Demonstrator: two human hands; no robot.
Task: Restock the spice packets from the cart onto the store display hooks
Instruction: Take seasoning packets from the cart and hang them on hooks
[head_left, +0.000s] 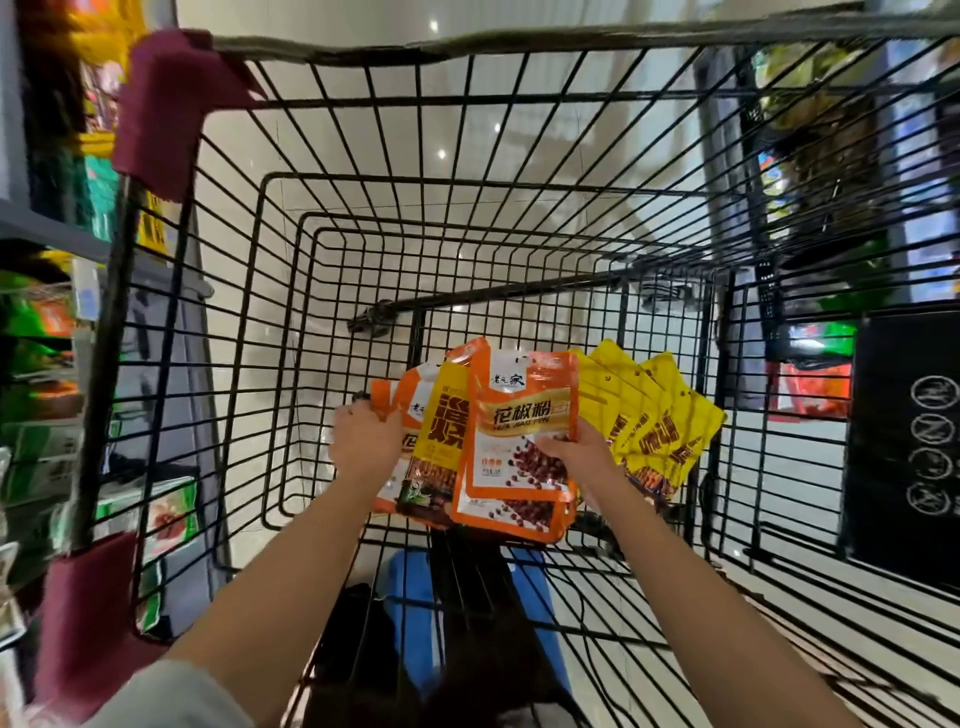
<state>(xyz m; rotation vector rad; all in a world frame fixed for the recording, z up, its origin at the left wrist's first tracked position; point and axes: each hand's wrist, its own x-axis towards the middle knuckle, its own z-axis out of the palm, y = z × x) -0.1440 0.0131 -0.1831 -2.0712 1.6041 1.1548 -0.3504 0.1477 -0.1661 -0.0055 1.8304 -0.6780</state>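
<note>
Both my arms reach down into a black wire shopping cart (249, 322). On its floor lies a pile of spice packets. My right hand (576, 452) grips a stack of orange packets (524, 415) with peppercorns printed on the front. My left hand (366, 441) holds the left edge of another orange packet (402, 400), and a yellow packet (444, 431) lies between the two stacks. To the right, several yellow packets (649, 415) are fanned out on the cart floor. No display hooks can be made out.
Store shelves (47, 312) with green and orange goods stand close on the left. More shelving (810, 156) with packaged goods runs along the right. A black panel with white round symbols (904, 441) hangs on the cart's right side. Maroon padding (156, 109) wraps the cart's left corners.
</note>
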